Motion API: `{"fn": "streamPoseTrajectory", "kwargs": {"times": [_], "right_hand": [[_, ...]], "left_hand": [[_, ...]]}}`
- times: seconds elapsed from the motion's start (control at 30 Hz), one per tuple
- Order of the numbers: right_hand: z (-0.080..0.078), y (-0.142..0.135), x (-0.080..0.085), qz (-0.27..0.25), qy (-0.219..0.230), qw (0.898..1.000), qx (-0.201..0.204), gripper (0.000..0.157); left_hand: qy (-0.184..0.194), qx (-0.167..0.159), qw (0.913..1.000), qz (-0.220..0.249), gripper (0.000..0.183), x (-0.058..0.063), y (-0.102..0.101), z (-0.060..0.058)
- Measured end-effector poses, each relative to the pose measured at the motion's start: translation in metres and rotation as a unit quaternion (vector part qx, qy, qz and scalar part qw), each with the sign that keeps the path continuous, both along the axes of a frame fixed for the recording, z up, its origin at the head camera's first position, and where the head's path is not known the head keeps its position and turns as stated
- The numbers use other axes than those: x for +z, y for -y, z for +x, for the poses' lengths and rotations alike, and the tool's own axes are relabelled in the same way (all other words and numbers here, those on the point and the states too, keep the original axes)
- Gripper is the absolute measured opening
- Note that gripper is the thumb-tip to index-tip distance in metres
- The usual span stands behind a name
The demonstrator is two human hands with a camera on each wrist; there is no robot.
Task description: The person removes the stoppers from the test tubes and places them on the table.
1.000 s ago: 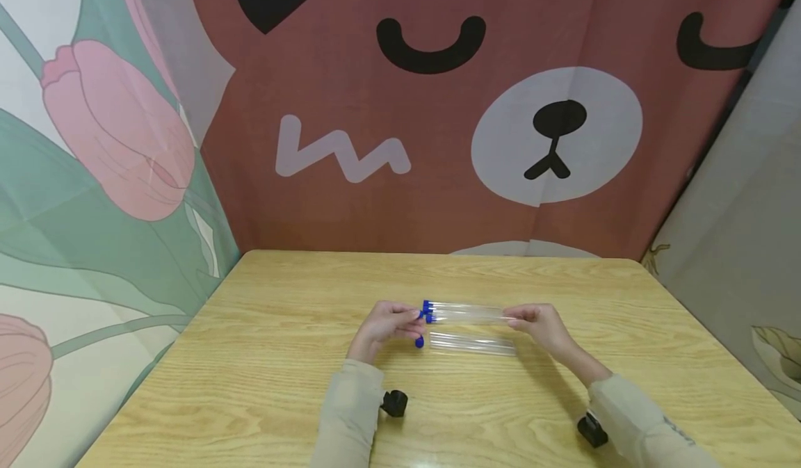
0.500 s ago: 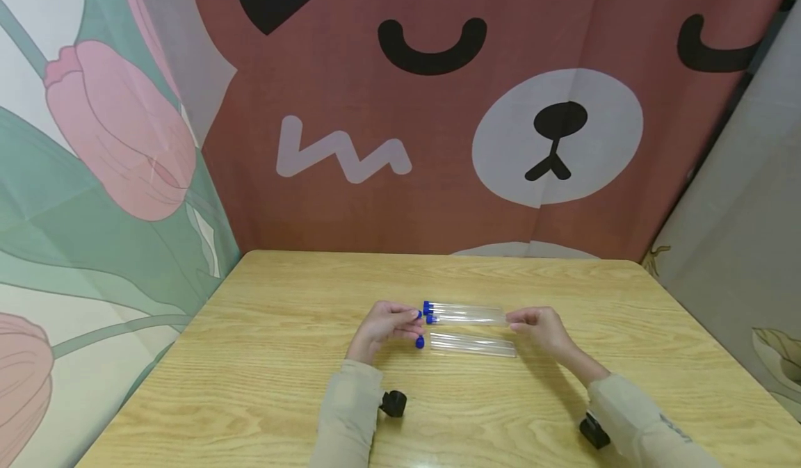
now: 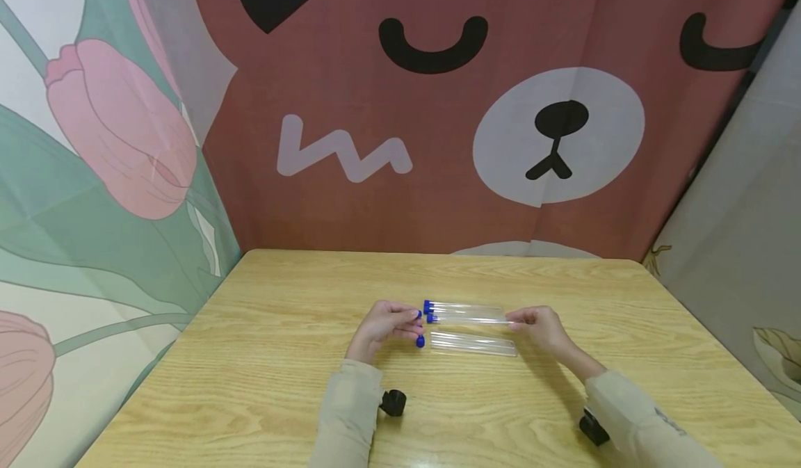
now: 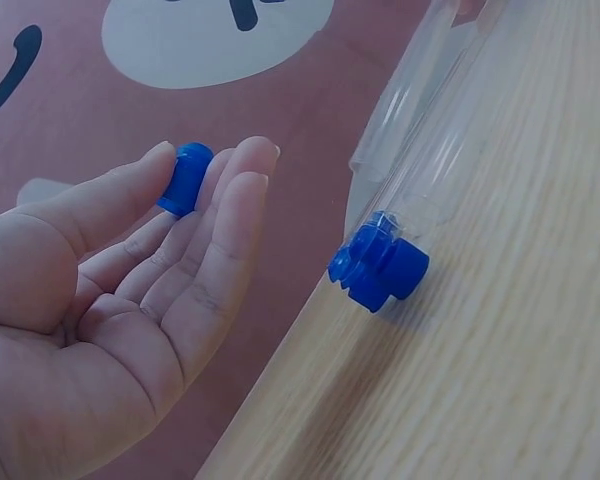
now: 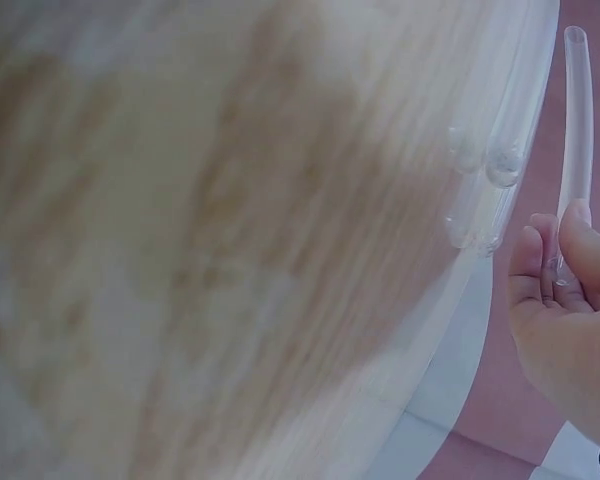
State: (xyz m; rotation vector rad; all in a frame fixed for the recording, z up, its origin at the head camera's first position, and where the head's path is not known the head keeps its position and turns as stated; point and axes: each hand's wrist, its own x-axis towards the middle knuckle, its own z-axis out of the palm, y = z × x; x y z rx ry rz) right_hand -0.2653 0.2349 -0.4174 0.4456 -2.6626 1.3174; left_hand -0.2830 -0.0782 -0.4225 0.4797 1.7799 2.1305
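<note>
My left hand (image 3: 384, 325) pinches a blue cap (image 4: 187, 180) between thumb and fingers. To the right, the thumb and fingers of my right hand (image 3: 546, 329) grip a clear test tube (image 5: 577, 120) by its closed rounded end. The tube's open end points left, toward the cap, and overlaps the capped test tubes (image 3: 466, 309) in the head view. Those lie side by side, blue caps to the left. Nearer to me lie several uncapped test tubes (image 3: 473, 344). A loose blue cap (image 3: 420, 341) sits just below my left fingertips.
Everything lies on a wood-grain table (image 3: 281, 315). A bear-print curtain (image 3: 438, 204) hangs behind its far edge, with a tulip-print curtain (image 3: 119, 134) on the left. Black wrist cameras (image 3: 394, 403) show under both forearms.
My right hand has shifted very slightly to the right with the test tube. The left hand stays in place with its cap, and the things on the table have not moved.
</note>
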Motion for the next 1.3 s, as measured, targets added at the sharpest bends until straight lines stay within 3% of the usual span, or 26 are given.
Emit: {"fn": "streamPoseTrajectory", "kwargs": {"times": [0.1,0.13,0.33,0.9,1.3], "right_hand": [[0.0,0.001,0.0,0.003,0.005,1.0,-0.004,0.016],[0.0,0.001,0.0,0.003,0.006,1.0,-0.006,0.016],[-0.002,0.002,-0.001,0.008,0.011,1.0,-0.01,0.014],[-0.003,0.003,-0.004,-0.016,0.056,0.997,0.045,0.02],[-0.002,0.005,-0.004,0.018,0.033,0.996,0.083,0.021]], "left_hand": [[0.007,0.006,1.0,-0.004,0.029,-0.001,0.0,-0.002],[0.023,0.015,0.9995,-0.018,0.031,0.009,-0.001,0.005],[0.035,0.021,0.9989,-0.025,0.03,0.009,-0.002,0.004],[0.034,0.015,0.9991,-0.021,0.031,0.007,0.0,0.003],[0.032,0.015,0.9992,-0.018,0.031,0.007,0.003,0.004]]}}
